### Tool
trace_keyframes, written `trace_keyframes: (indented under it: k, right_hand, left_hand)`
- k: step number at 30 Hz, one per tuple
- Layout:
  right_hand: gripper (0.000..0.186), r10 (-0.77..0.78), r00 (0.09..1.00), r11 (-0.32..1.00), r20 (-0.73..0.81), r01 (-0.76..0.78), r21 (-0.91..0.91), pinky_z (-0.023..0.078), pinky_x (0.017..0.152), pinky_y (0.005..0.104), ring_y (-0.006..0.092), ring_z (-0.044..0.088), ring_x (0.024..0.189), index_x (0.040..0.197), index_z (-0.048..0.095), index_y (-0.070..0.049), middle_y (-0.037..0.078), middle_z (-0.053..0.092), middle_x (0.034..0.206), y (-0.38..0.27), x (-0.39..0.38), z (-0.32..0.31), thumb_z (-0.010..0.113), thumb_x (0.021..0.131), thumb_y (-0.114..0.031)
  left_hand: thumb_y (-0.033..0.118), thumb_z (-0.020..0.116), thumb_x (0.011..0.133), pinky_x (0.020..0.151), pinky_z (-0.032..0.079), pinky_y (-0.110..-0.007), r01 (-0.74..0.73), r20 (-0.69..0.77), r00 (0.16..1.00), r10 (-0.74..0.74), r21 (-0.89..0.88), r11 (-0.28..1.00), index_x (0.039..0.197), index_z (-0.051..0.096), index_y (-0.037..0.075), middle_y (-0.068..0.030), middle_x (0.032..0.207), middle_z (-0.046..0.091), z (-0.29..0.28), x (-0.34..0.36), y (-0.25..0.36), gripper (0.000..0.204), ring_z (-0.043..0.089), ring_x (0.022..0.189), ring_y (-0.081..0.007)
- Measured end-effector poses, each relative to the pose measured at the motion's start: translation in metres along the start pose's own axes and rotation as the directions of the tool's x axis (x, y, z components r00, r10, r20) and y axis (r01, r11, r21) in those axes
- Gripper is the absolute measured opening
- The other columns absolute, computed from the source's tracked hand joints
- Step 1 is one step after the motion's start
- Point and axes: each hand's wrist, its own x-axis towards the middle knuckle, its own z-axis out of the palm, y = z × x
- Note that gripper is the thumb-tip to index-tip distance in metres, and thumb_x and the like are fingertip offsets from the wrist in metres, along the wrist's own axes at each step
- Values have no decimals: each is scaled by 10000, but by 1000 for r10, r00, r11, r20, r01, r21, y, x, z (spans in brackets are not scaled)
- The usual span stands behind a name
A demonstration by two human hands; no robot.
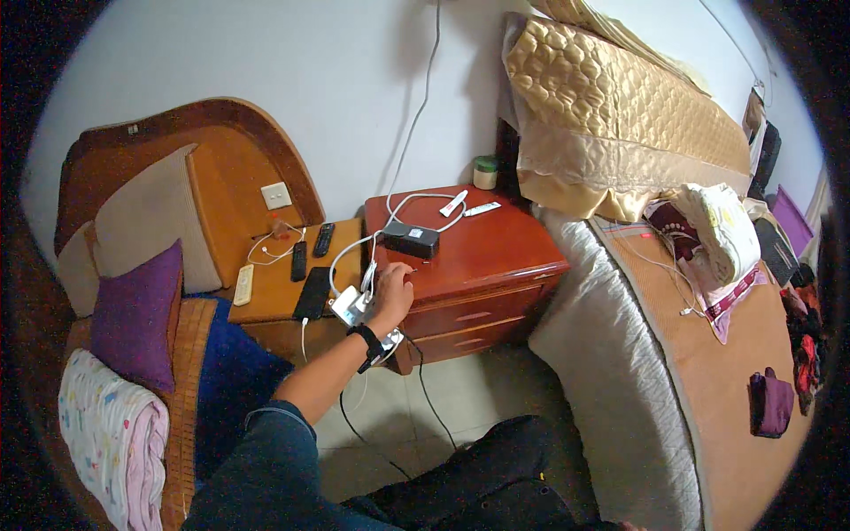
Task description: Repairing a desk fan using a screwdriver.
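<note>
My left hand [393, 295] reaches over the near left corner of the red nightstand [496, 248], a black band [367, 347] round its wrist. Its fingers are curled together; what they hold, if anything, is hidden. Right beside it is a white power strip [348, 305] with plugs and cables, partly covered by the hand and wrist. Just beyond the fingers lies a black box-shaped device [410, 239] with a white cable [343, 254] looping near it. At the bottom edge a sliver of skin, seemingly my right hand [633, 527], shows without its fingers.
A black phone [312, 294], dark remotes [299, 262] and a pale remote [243, 285] lie on the wooden side table. Two tubes and a green-lidded jar [485, 173] stand or lie on the nightstand. The bed [708, 380] is at right. Black cables [428, 398] trail across the floor.
</note>
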Motion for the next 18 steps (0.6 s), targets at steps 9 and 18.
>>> trace_keyframes:
  k: [9, 18]
  right_hand:
    - [178, 21, 999, 1000, -45, -20, 15, 551, 750, 471, 449, 666, 894, 1141, 703, -71, 205, 669, 1014, -3, -22, 7, 639, 976, -92]
    - [192, 22, 965, 999, -260, -28, -21, 530, 676, 410, 318, 649, 754, 1166, 714, -56, 126, 657, 882, -11, -40, -7, 659, 999, -133]
  left_hand:
    - [27, 598, 903, 1138, 416, -457, -142, 49, 989, 137, 108, 984, 1249, 668, -26, -204, 1331, 647, 3, 3, 1, 357, 561, 1288, -380]
    - [66, 627, 916, 1171, 401, -432, -55, 83, 994, 67, -137, 989, 1284, 639, 0, -182, 1417, 597, -18, -30, 50, 374, 531, 1359, -355]
